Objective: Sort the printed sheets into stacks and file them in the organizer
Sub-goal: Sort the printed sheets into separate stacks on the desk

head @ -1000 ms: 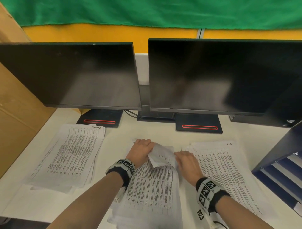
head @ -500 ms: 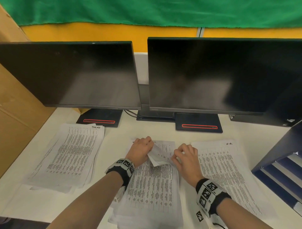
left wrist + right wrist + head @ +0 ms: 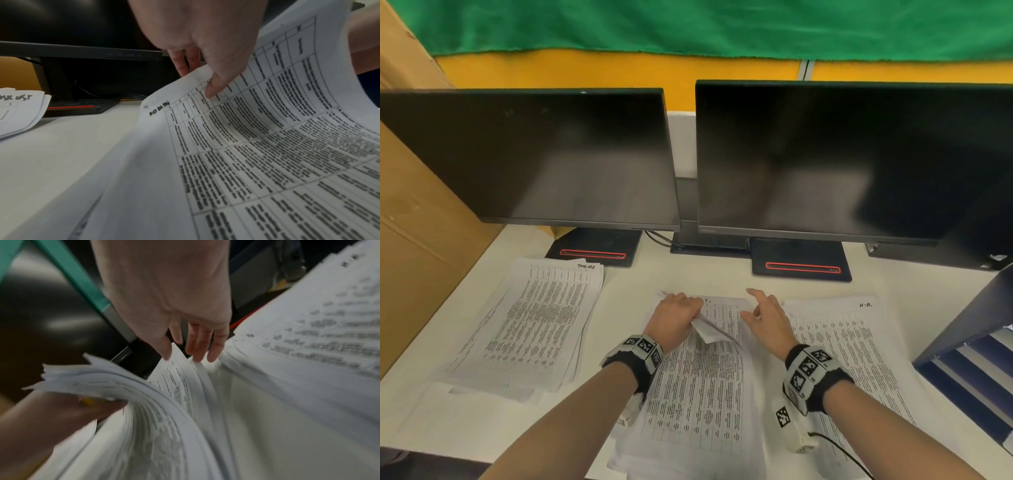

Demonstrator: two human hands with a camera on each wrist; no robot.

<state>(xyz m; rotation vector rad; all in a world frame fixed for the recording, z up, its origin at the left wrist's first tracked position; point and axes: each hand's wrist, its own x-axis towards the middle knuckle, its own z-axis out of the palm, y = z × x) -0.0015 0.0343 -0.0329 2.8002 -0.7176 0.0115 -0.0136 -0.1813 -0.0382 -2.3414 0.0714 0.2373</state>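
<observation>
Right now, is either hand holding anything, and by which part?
The left hand grips the far ends of sheets bent up from the middle stack. The right hand holds nothing, fingers straight.

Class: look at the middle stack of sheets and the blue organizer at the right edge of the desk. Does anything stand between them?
Yes. The right stack lies flat on the desk between the middle stack and the organizer, and the right hand hovers near that side. Lifted sheets would likely pass over both.
</observation>
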